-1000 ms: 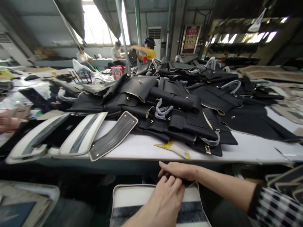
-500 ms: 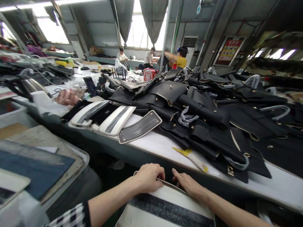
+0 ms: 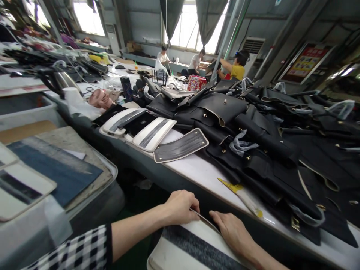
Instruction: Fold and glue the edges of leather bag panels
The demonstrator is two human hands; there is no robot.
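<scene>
A white panel with a dark grey middle stripe (image 3: 194,249) lies low in front of me, below the table edge. My left hand (image 3: 180,207) is curled over its far left corner, fingers closed on the thin edge. My right hand (image 3: 232,232) rests flat on the panel's far right edge, fingers stretched out and together. Similar striped panels (image 3: 153,132) and a dark grey panel (image 3: 181,146) lie on the white table (image 3: 197,170) ahead.
A large heap of black leather pieces (image 3: 267,142) with brass studs covers the table's right side. A yellow-tipped strip (image 3: 242,193) lies near the edge. A grey bin (image 3: 92,202) with boards stands at left. A pink fan (image 3: 99,98) sits further back. Three people work at a far table.
The view has swung left. My left hand moved from on top of the right hand to the panel's left corner and closed on its edge; the right hand stays flat on the panel.
</scene>
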